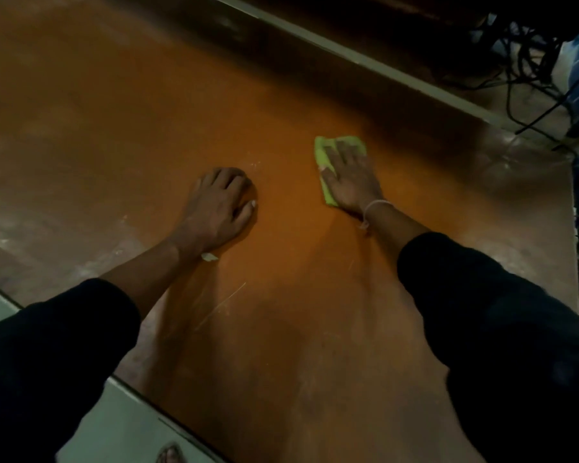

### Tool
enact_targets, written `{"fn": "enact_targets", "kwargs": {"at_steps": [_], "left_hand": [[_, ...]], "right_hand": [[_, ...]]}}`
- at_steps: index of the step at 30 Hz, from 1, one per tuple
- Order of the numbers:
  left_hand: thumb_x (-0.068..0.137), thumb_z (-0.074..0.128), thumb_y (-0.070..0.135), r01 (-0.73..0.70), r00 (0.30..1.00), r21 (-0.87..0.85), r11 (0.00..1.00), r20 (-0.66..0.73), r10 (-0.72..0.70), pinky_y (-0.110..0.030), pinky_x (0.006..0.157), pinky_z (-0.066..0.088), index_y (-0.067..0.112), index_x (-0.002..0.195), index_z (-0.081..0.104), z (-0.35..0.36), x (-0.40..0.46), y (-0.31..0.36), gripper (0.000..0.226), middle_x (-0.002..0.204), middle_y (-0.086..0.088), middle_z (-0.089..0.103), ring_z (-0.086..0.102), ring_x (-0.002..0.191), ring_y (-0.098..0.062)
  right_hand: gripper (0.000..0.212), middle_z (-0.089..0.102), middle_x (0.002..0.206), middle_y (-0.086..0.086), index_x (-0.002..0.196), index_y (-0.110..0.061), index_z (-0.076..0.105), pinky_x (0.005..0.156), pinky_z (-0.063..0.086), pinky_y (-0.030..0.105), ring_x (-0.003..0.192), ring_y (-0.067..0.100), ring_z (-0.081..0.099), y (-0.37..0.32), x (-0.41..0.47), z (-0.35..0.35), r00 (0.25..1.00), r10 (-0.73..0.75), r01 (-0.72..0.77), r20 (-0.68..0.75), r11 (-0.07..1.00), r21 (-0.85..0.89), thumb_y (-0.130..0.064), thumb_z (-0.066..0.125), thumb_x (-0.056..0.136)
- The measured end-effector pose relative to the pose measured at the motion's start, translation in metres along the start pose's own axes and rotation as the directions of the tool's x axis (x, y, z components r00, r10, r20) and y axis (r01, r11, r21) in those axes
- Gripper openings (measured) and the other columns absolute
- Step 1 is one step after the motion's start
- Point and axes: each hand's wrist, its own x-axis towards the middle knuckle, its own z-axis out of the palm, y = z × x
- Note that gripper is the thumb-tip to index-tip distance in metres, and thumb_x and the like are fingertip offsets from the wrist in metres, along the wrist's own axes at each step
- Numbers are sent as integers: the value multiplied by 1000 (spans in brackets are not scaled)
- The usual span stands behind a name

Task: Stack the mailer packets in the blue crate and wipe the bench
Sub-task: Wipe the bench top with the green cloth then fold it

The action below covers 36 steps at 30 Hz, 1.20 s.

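Head view: the right hand (350, 182) presses flat on the green cloth (325, 152) mid-bench (114, 111); the left hand (219, 208) rests there, fingers loosely bent, holding nothing (no packets or crate visible); wiping might sweep the white scrap (210, 257) off the edge.

1 head-worn camera is looking steeply down and forward, close over the orange-brown bench (121, 105), which is filling most of the frame and running tilted from lower left to upper right. Both sleeved forearms are entering from the bottom corners. The bench's far edge is crossing the upper right, with tangled cables (528, 51) beyond it.
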Motion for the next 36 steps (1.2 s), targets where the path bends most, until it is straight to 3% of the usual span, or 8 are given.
{"fn": "enact_targets", "kwargs": {"at_steps": [2,7,11,16,21,25,31,36], "left_hand": [[99,41,50,4,1000,6,1000,4,-4,-48,100,42,14,131,54,-1,0,0,49,139,-8,51,46,125,-33],[99,40,50,19,999,3,1000,29,-19,-48,101,40,16,132,53,-3,-1,-1,49,141,-7,50,44,128,-31],[99,38,51,27,998,-2,1000,49,-27,-49,103,40,16,131,53,-5,-2,-1,50,139,-7,51,46,127,-33],[100,37,48,20,999,-37,999,46,-19,-50,103,41,11,129,55,-8,-5,0,50,138,-11,52,45,126,-35],[98,36,45,20,995,-86,996,102,-11,-49,105,40,11,132,53,-16,-11,-3,51,139,-13,51,45,127,-35],[97,42,43,-63,990,-76,995,118,72,-50,105,41,11,134,51,-30,-27,-33,50,140,-14,50,45,129,-35],[99,36,48,-45,991,-32,998,128,49,-53,103,43,10,130,51,-45,-42,-101,52,136,-19,49,45,126,-41],[101,35,47,-50,995,-46,998,89,54,-51,103,39,10,130,52,-45,-59,-114,50,138,-17,49,45,126,-38]], "right_hand": [[67,4,168,-1,159,-32,11,124,4,45,154,24,2,4,-2,-2,993,-117,117,27,993,4,-63,12,99],[70,4,168,3,159,-30,12,124,3,48,154,29,3,-1,-16,-3,933,357,-356,-43,934,38,-62,11,96],[67,2,168,-4,159,-35,10,125,3,44,155,22,0,-27,-46,5,996,-89,89,13,996,-8,-65,13,99],[70,0,168,0,159,-32,11,124,1,47,154,26,-2,-38,-67,5,944,327,-326,-29,944,49,-65,10,97],[67,-1,168,-6,159,-36,8,125,3,44,155,20,-3,-59,-110,11,1000,2,-2,-1,1000,9,-67,10,99],[71,-2,168,-1,159,-32,8,124,2,48,155,25,-4,-71,-128,9,922,387,-386,-28,922,42,-67,8,97],[66,0,168,-5,159,-34,8,124,1,42,155,20,-3,-131,-171,20,1000,-14,15,-22,1000,12,-64,12,101],[70,3,168,4,160,-29,10,124,5,50,154,29,0,-165,-180,23,884,465,-461,-53,884,72,-63,10,98]]}}
